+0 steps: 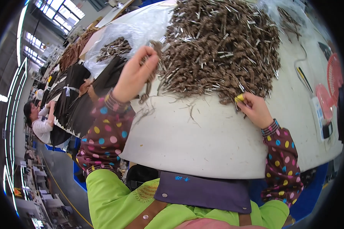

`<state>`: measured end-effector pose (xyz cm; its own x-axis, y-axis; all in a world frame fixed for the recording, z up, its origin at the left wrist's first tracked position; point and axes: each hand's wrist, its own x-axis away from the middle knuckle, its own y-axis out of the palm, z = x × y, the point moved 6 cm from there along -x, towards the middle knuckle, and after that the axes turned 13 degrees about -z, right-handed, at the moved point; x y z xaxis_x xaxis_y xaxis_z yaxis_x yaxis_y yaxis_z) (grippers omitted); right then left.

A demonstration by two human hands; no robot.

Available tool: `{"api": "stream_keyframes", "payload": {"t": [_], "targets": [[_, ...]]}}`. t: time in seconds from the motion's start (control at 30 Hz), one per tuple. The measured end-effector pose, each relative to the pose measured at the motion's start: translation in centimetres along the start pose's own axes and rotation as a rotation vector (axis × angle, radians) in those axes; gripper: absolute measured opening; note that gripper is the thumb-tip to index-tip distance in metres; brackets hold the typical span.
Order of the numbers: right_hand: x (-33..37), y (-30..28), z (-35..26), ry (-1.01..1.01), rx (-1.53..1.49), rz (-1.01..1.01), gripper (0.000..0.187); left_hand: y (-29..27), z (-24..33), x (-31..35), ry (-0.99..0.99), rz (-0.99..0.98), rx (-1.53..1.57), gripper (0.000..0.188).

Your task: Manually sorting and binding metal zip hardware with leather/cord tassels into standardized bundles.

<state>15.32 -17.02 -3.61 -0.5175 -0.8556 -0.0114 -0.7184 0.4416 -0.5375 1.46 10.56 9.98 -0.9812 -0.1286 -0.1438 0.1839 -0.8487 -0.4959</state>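
Note:
A large heap of brown cords (pixel 218 49) with silver tips, many of them looped or knotted, covers the far middle of the white table (pixel 202 141). My left hand (pixel 137 74) is raised at the heap's left side, its fingers closed on a brown cord (pixel 148 87) that hangs below it. At the heap's near right edge, my right hand (pixel 258 111) is closed in a pinch. Something yellow (pixel 239 98) shows at its fingertips; whether it is worn or held I cannot tell. Cord ends lie right beside those fingers.
Clear plastic bags (pixel 120 32) with more cords lie at the far left. Dark strips of material (pixel 70 86) are stacked on the left, where another person (pixel 42 120) works. A pink fan-like item (pixel 325 101) and a yellow-and-black tool (pixel 305 79) lie on the right.

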Motion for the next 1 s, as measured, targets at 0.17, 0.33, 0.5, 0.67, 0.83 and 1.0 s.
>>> {"api": "stream_keyframes", "payload": {"t": [0.17,0.33,0.5,0.67,0.83,1.0], "targets": [[-0.1,0.3,-0.2,0.004,0.01,-0.015,0.015,-17.8,-1.6,-2.0,0.191,0.625,-0.486,0.022],[-0.1,0.6,-0.2,0.045,-0.03,-0.019,0.011,-27.2,-11.1,-4.1,-0.083,0.736,-1.024,0.041],[-1.1,0.7,0.0,0.04,-0.044,-0.039,0.008,-28.5,-14.6,-2.1,-0.219,0.5,-1.155,0.051],[-0.8,0.4,0.7,0.059,-0.098,-0.03,0.008,-11.0,-3.0,2.3,0.076,0.082,-0.479,0.03],[-0.8,0.5,0.7,0.081,-0.035,-0.049,0.009,7.5,-0.8,8.0,0.219,-0.526,-0.518,0.054],[-0.8,1.0,-0.1,0.044,-0.034,-0.052,0.01,16.4,-2.7,9.0,0.443,-0.625,-0.655,0.059]]}}
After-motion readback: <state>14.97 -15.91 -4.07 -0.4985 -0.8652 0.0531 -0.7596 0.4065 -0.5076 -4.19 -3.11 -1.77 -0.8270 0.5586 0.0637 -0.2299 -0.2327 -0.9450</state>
